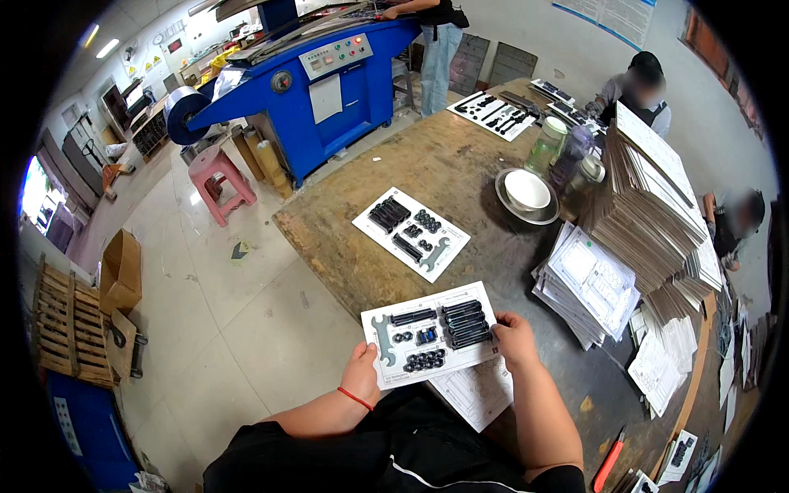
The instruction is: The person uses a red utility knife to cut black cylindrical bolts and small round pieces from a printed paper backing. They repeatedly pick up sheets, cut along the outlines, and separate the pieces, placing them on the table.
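Note:
Between my two hands is a white hardware card with dark bolts, nuts and a wrench on it. My left hand grips its left edge beside the grey open-ended wrench. At the opposite edge, my right hand is closed on the card near a row of black bolts. Black nuts sit along its near side, with a small blue-and-dark piece in the middle. Partly under the card lies a printed white sheet. A similar filled card rests on the table beyond.
Tall stacks of printed cards stand at the right. A white bowl in a metal basin and a green bottle are near them. Red-handled pliers lie at the front right. A blue machine and pink stool stand beyond; people work nearby.

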Available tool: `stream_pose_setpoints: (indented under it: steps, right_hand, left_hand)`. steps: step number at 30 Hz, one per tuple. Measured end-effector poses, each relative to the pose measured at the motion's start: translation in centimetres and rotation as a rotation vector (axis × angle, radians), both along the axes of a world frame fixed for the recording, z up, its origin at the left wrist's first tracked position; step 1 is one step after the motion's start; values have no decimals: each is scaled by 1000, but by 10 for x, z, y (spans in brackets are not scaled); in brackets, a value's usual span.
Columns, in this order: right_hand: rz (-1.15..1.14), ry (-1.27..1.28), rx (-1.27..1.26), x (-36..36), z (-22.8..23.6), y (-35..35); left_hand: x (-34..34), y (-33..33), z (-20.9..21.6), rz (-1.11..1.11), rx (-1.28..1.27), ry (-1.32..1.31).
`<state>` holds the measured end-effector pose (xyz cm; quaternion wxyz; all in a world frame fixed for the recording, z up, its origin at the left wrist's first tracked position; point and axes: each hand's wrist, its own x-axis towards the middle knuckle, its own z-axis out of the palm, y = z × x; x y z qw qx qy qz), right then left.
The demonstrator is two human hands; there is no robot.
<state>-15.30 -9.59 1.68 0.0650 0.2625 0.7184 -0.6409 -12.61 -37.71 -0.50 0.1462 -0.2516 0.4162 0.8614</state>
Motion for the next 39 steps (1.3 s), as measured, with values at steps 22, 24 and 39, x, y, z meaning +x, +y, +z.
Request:
stream_pose_setpoints:
  steps: [22,24,39]
  right_hand:
    - [-106,49,-192,-128,-30,-56]
    - [-130,39,-176,-142,-30,-62]
    - [57,73,35,-157,-49,-54]
  left_hand:
    - [-346,-32,3,-389,-841,415]
    - [-358,-28,5,-389,-883,403]
    - [-386,-44,-31,-376,-1130,470]
